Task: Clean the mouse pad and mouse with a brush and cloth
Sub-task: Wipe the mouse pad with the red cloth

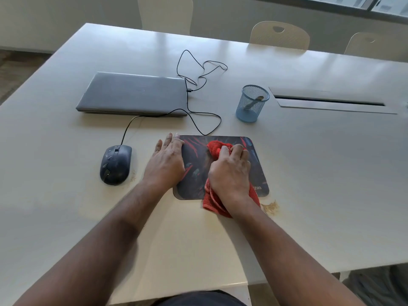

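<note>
A dark mouse pad (257,164) with red streaks lies on the white table. My right hand (229,173) grips a bunched red cloth (215,149) and presses it on the pad's middle; the cloth's tail hangs over the pad's near edge. My left hand (165,162) lies flat with straight fingers on the pad's left edge. A dark wired mouse (116,164) sits on the table left of the pad, apart from both hands. A brush handle (254,102) leans inside the blue mesh cup.
A shut grey laptop (132,93) lies behind the pad, with the mouse cable (198,71) looping beside it. The blue mesh cup (251,104) stands at the right rear. Crumbs (270,207) lie by the pad's near right corner. A cable slot (331,101) and chairs are farther back.
</note>
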Tool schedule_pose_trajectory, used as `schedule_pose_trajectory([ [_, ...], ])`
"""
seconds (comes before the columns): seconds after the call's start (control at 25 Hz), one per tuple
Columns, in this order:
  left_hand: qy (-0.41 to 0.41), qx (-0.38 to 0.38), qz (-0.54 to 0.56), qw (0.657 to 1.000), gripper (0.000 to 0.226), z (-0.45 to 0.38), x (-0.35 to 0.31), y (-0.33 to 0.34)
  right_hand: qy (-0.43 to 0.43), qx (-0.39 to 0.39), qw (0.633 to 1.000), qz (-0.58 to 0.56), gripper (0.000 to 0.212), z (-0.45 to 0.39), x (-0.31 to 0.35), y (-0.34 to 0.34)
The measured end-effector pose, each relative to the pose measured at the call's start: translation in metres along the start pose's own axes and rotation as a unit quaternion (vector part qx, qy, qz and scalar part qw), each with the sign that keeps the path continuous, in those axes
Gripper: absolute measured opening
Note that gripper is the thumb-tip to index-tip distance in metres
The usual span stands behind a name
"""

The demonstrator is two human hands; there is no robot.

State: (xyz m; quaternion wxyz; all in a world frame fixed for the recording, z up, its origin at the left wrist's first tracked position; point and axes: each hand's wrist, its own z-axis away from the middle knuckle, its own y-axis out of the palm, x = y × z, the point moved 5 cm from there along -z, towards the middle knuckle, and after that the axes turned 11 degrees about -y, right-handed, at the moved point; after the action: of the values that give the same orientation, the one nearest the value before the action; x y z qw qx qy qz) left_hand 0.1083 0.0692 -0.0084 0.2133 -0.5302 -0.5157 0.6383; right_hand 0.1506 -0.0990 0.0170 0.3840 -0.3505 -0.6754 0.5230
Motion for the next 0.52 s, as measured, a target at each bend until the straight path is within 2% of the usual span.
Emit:
schedule_pose_trajectory([
  [0.28, -0.004, -0.003, 0.005, 1.0, 0.069, -0.006, 0.004, 0.002, -0.026, 0.014, 0.999, 0.021, 0.062, 0.012, -0.015, -0.001],
  [0.44, -0.008, 0.005, 0.023, 1.0, 0.086, -0.005, 0.003, 0.001, 0.045, -0.001, 0.998, 0.043, 0.053, 0.026, -0.043, -0.008],
  [0.52, -0.006, 0.008, 0.017, 1.0, 0.085, -0.006, 0.004, 0.003, 0.083, -0.008, 0.995, 0.049, 0.044, 0.031, -0.055, -0.013],
])
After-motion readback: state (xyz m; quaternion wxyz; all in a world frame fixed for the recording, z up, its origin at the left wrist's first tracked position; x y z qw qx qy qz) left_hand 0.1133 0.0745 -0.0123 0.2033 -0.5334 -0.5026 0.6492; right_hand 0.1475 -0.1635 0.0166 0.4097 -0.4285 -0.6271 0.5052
